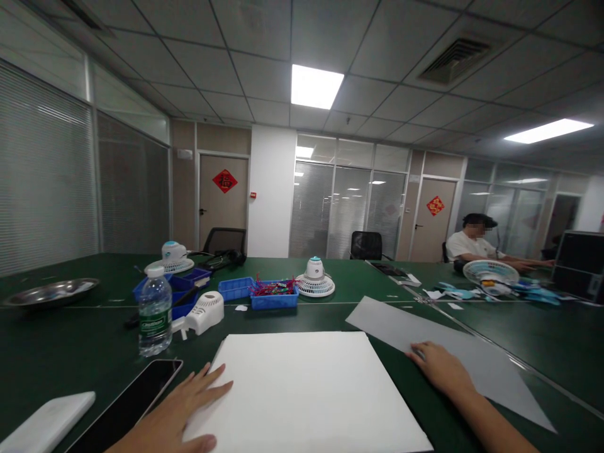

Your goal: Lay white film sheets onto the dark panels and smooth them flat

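A stack of white paper (302,390), or a thick white board, lies on the table right in front of me. My left hand (189,402) rests on its left edge with the fingers spread. To the right, a flat grey sheet (472,358) lies at a slant on the table. My right hand (441,368) is at its near edge, fingers bent over the sheet and the thumb by the edge, closed on it. The undersides of the fingers are hidden. Beside my left hand lies a black phone (127,409).
A water bottle (155,311), a white plastic housing (205,313) and a white box-like object (47,421) stand left. Beyond are blue trays (274,302) with wires, a small fan part (315,280) and a metal dish (51,292). A person (476,242) sits far right near a monitor (578,264).
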{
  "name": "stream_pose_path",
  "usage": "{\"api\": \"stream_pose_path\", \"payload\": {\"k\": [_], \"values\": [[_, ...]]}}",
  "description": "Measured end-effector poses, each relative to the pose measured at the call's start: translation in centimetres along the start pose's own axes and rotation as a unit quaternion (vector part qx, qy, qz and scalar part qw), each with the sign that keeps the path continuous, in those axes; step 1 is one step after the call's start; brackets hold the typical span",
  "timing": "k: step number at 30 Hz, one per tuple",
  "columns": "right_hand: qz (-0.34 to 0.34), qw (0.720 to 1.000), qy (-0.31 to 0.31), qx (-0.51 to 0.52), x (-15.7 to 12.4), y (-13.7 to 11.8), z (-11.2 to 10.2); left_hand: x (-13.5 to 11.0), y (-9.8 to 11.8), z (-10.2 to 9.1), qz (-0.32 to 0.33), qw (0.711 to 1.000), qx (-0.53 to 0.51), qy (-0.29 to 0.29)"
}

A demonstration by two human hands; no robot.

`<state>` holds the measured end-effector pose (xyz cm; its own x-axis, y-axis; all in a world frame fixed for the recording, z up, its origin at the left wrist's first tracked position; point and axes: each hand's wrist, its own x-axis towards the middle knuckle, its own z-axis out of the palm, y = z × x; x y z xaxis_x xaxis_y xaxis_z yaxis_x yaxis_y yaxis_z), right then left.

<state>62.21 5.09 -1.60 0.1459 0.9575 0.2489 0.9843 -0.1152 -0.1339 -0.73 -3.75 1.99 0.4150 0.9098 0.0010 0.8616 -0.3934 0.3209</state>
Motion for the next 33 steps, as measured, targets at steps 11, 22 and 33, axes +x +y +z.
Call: {"api": "stream_pose_path", "payload": {"k": [11, 22, 33], "values": [[-0.139, 0.988, 0.059, 0.023, -3.5, -8.2, -3.2, 0.2, -1.7, 1.3, 0.013, 0.999, -0.003, 0.038], [-0.514, 0.855, 0.035, 0.06, -9.9, -18.5, -1.7, 0.6, -2.2, 1.9, -0.011, 0.998, -0.011, 0.068], [-0.034, 0.996, 0.005, -0.079, -4.4, -10.5, -2.9, 1.2, -1.9, 1.7, -0.003, 0.999, 0.004, 0.037]]}}
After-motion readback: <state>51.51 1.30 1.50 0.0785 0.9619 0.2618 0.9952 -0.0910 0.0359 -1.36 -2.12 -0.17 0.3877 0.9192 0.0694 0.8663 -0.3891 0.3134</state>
